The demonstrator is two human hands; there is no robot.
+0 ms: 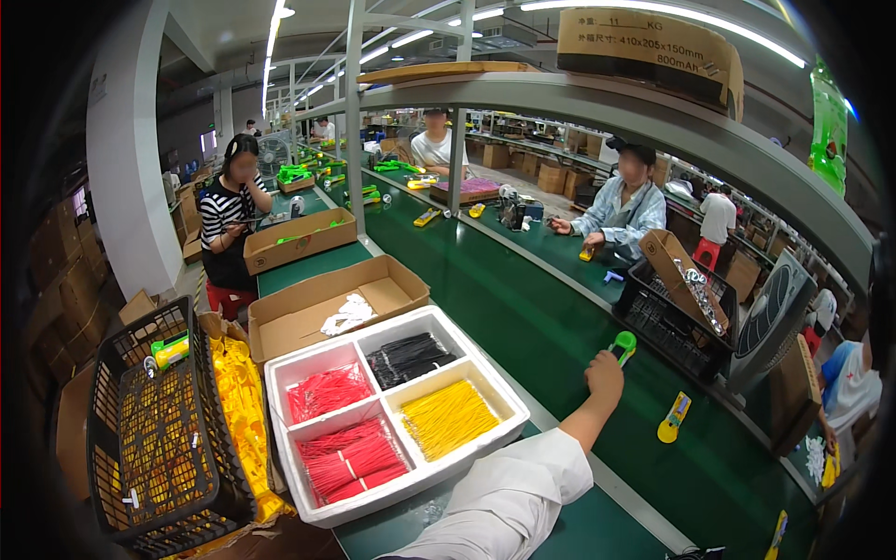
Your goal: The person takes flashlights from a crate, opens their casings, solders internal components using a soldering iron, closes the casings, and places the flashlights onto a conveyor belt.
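Observation:
My left arm, in a white sleeve, reaches from the lower edge across the green conveyor belt (pixel 560 397). My left hand (pixel 605 373) is closed around the lower end of a bright green plastic housing (pixel 624 346) with a hollow in its middle. The fingertips are partly hidden. A yellow handheld part (pixel 673 418) lies on the belt to the right of that hand. Left of my arm stands a white foam box (pixel 504 417) in four compartments, with red wires (pixel 350 457) in two, black wires (pixel 411 359) and yellow wires (pixel 450 418). My right hand does not show.
A cardboard tray (pixel 280 327) with white pieces sits behind the foam box. At left stands a black crate (pixel 210 467) beside yellow plastic parts (pixel 238 392). A metal frame (pixel 616 98) crosses overhead. Across the belt, a co-worker (pixel 625 205) sits near a black basket (pixel 644 308) and fan (pixel 770 313).

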